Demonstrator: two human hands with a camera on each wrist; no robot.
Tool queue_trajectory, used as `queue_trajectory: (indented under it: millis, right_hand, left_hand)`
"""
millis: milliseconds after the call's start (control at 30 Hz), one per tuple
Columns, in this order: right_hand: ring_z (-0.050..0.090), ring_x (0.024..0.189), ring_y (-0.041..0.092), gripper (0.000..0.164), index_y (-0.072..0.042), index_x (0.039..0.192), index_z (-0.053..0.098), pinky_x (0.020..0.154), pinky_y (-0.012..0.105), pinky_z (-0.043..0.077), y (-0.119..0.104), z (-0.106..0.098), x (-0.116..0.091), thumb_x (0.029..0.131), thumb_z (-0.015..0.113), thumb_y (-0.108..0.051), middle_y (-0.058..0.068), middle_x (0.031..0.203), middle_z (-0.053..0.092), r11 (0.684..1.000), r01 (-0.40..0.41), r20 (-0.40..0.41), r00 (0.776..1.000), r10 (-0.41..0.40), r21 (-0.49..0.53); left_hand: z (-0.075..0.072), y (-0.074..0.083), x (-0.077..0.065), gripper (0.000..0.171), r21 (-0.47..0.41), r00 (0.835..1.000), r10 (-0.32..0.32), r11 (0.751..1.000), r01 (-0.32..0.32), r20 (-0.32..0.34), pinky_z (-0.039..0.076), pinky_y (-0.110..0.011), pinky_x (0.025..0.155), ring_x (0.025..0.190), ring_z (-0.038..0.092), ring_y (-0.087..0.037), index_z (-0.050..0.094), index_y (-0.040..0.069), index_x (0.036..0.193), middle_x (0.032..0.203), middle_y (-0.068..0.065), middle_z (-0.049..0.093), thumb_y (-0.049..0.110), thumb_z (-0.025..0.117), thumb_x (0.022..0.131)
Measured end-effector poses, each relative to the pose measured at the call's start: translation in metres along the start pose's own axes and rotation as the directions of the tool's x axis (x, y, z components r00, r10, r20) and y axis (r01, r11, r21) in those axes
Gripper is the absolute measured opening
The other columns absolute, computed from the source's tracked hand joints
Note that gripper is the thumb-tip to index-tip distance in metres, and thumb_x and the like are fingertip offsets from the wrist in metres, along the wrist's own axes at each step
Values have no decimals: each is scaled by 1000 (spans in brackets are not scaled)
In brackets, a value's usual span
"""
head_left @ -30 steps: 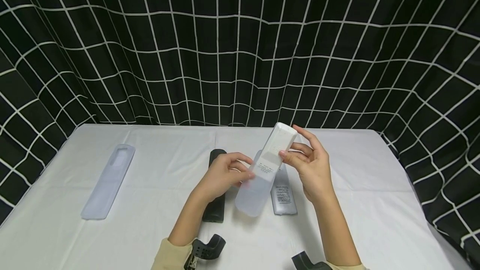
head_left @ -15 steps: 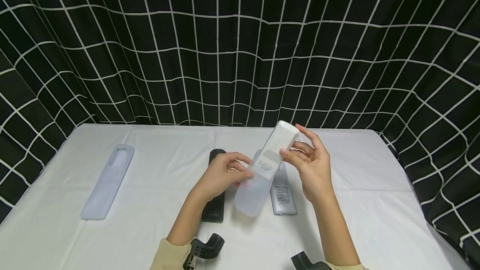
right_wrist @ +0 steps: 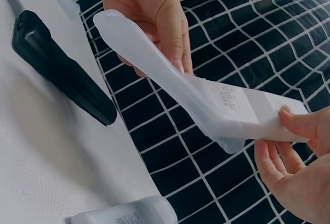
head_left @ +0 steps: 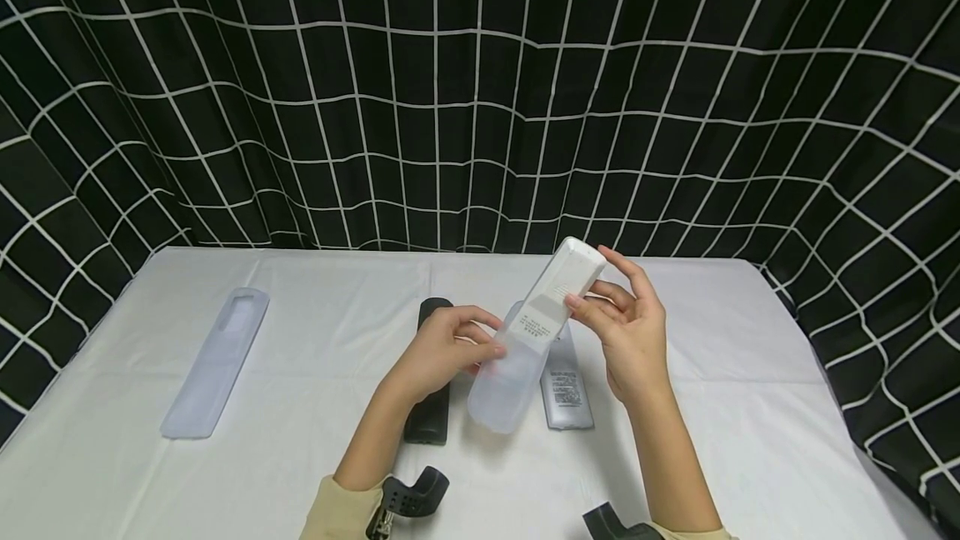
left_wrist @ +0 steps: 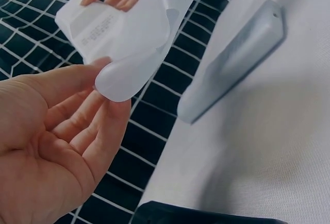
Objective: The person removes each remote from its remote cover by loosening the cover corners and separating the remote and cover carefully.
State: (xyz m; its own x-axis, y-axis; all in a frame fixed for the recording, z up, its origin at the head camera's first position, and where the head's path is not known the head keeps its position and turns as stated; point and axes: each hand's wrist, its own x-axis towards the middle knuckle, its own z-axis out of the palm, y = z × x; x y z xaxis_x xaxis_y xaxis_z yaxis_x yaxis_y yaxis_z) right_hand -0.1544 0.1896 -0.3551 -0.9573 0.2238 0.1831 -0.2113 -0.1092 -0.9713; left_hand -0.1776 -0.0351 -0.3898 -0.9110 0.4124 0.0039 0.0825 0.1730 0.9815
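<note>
A white remote control [head_left: 558,290] is tilted above the table, back side showing, its lower end inside a translucent silicone sleeve [head_left: 504,398]. My left hand [head_left: 442,357] pinches the sleeve's side between thumb and fingers near its mouth. Thumb and fingers of my right hand [head_left: 633,336] grip the bare upper part of the remote. In the right wrist view the sleeve [right_wrist: 160,69] hangs bent, its flared mouth around the remote [right_wrist: 247,105]. From the left wrist the sleeve's loose edge [left_wrist: 121,82] shows at the left fingertips, and the printed label faces up.
A black remote [head_left: 429,419] lies beneath my left hand, partly hidden by it. Right of the held sleeve lies a grey remote [head_left: 567,397] with a printed label. Another translucent sleeve [head_left: 217,365] lies flat at the left of the white-covered table [head_left: 315,407]. A black gridded curtain [head_left: 480,132] hangs behind.
My right hand has drawn the white remote up and to the right, so more of it shows outside the sleeve. The left hand and sleeve have barely moved.
</note>
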Motion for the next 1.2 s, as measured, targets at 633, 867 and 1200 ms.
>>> queue_trajectory:
  millis: [633,867,1200]
  right_hand:
    - [75,84,10,71,-13,149,54,81,25,63,0,1,-1,89,66,23,-3,98,75,998,-6,-17,1000,7,59]
    - [75,84,11,71,-13,149,54,82,26,63,0,2,-1,89,65,23,-2,98,75,997,-5,-22,1000,7,81]
    - [75,93,14,69,-16,150,50,90,29,62,-5,0,-1,93,64,21,2,103,75,985,-33,-23,999,38,171]
  left_hand:
    - [-2,1,-1,32,15,1000,-7,1000,7,8,56,-25,63,70,64,-11,69,-7,121,92,-18,78,2,77,91]
    - [-3,0,-1,32,14,1000,-12,1000,12,4,57,-27,62,70,65,-12,68,-7,121,93,-19,78,1,76,91]
    - [-4,-1,-1,30,20,999,-38,999,38,-5,57,-27,63,68,63,-12,69,-6,119,90,-15,77,0,76,91]
